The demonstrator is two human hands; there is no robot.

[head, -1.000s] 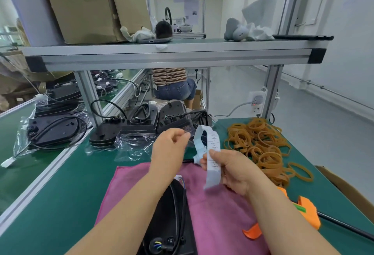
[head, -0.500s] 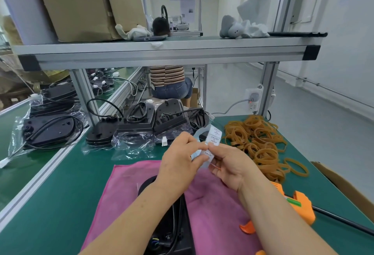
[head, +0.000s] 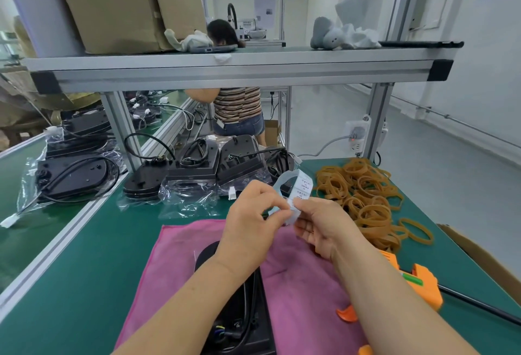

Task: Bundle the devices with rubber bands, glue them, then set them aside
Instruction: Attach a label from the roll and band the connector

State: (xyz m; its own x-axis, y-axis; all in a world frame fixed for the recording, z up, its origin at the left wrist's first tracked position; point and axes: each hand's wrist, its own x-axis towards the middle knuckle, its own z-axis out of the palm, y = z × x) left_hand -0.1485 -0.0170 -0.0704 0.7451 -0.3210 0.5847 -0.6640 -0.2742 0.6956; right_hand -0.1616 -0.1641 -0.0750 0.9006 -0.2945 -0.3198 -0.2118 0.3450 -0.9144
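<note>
On the pink fleece cloth (head: 304, 284), the flat black oval plastic device (head: 248, 312) is lying, its long axis and rounded end pointing away. Likely stiff and light, it is wanting a grip on its sides. Left hand (head: 251, 222) and right hand (head: 324, 227) are pinching a white label strip (head: 298, 188).

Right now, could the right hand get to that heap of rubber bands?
Probably yes: the rubber bands lie just beside the right hand with nothing between. But it pinches a label strip, which it would need to let go first.
</note>
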